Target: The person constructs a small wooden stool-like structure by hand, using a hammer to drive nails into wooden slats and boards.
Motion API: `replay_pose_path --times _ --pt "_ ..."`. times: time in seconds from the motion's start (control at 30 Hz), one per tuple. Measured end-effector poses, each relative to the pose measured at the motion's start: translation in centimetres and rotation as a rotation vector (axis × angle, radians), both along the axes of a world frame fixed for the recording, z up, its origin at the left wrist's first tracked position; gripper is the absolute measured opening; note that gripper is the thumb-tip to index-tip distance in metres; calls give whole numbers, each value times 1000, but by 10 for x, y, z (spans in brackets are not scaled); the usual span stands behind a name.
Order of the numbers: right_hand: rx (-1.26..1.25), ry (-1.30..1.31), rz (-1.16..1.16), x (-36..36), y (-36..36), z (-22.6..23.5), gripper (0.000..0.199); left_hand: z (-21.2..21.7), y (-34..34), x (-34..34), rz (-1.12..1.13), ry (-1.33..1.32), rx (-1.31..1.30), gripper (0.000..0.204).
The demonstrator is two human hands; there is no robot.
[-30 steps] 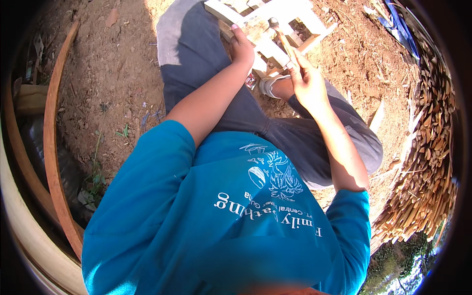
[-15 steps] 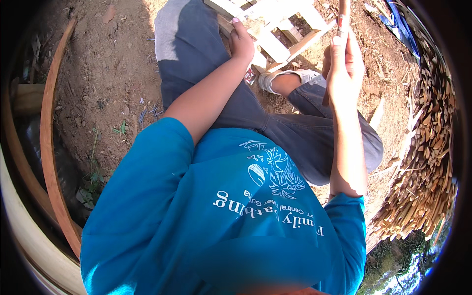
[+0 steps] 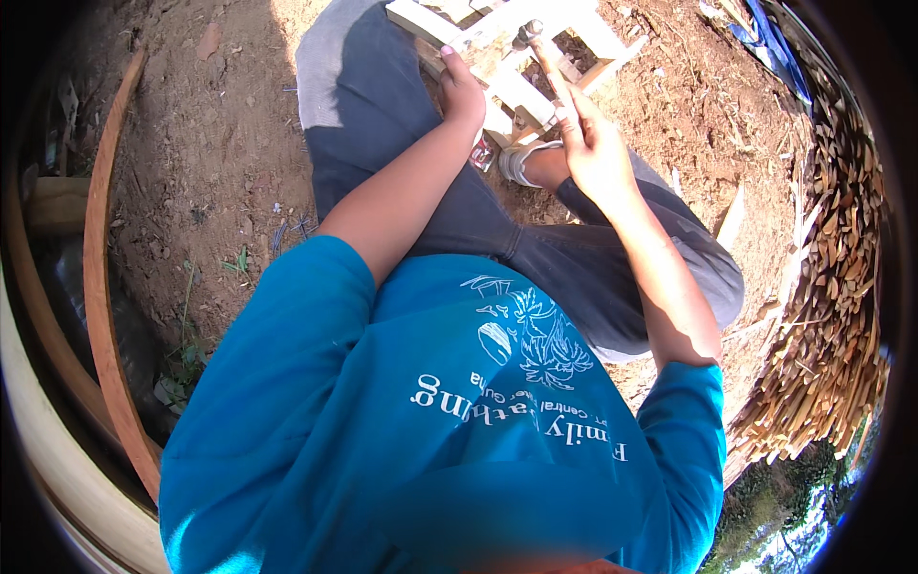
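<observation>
A pale wooden slatted frame (image 3: 521,91) rests in front of my lap at the top of the view. My left hand (image 3: 461,94) is closed round its near left edge, with the thumb on top. My right hand (image 3: 601,153) grips a hammer by its wooden handle (image 3: 552,75). The hammer's metal head (image 3: 528,33) is over one of the slats; whether it touches the wood I cannot tell. The lower fingers of my left hand are hidden.
My crossed legs in dark trousers (image 3: 368,96) surround the frame's near side. A small red packet (image 3: 481,155) lies near my shoe (image 3: 521,165). At right is a big stack of thin wooden sticks (image 3: 813,335), with blue plastic (image 3: 770,53) beyond. Curved planks (image 3: 98,268) stand at left.
My right hand has swung the hammer down and to the left, from raised upright to over the frame. My left hand keeps its hold, shifting slightly with the frame.
</observation>
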State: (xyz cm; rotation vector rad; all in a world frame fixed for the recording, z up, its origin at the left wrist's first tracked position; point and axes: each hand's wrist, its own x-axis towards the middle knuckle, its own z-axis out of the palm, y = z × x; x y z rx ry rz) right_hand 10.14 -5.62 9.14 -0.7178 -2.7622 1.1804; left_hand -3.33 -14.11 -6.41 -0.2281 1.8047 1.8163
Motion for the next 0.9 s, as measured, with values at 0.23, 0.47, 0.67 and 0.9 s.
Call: replay_pose_path --times 0.23,0.47,0.67,0.9 --pt "-155 224 -180 -17 -13 40 42 -16 2 1 27 -25 -61 96" --pt "-287 466 -300 -30 -11 77 41 -33 -5 4 77 63 -92 94" --pt "-112 133 -75 -1 4 -4 40 -8 3 -3 22 67 -59 92" --pt "-43 138 -68 -2 -2 -10 40 -14 1 3 57 -77 52 92"
